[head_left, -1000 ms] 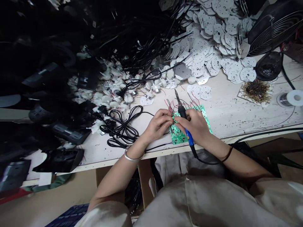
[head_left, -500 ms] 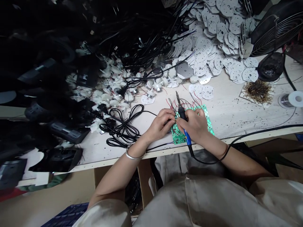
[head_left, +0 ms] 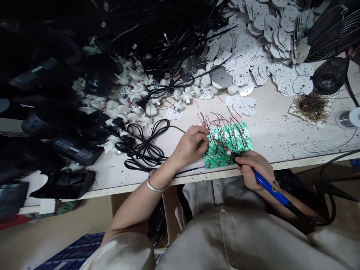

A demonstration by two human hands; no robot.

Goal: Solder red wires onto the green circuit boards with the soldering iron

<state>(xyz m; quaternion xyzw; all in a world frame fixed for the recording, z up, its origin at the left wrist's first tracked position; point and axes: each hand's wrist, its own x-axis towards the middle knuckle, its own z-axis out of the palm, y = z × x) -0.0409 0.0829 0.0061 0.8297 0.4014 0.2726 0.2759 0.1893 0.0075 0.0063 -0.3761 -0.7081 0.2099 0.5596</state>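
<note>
A green circuit board panel (head_left: 225,160) lies near the front edge of the bench, with several red and black wires (head_left: 223,127) standing up from it. My right hand (head_left: 254,168) grips a blue soldering iron (head_left: 270,188) like a pen, its tip pointing left over the board. At the board's left edge, my left hand (head_left: 193,144) has its thumb and fingers pinched together. What they hold, perhaps a wire end, is too small to make out. A black cable (head_left: 187,171) runs under the left wrist towards the board.
Coiled black cables (head_left: 147,148) lie left of my hands. Small white motors (head_left: 132,105) and white octagonal plates (head_left: 244,56) are heaped behind. To the right are a sponge with brown solder residue (head_left: 311,108), a solder spool (head_left: 347,119) and a fan (head_left: 332,33).
My right hand has moved right and turned the iron from pointing away to pointing left over the board, uncovering more of it. My left hand stays at the board's left edge.
</note>
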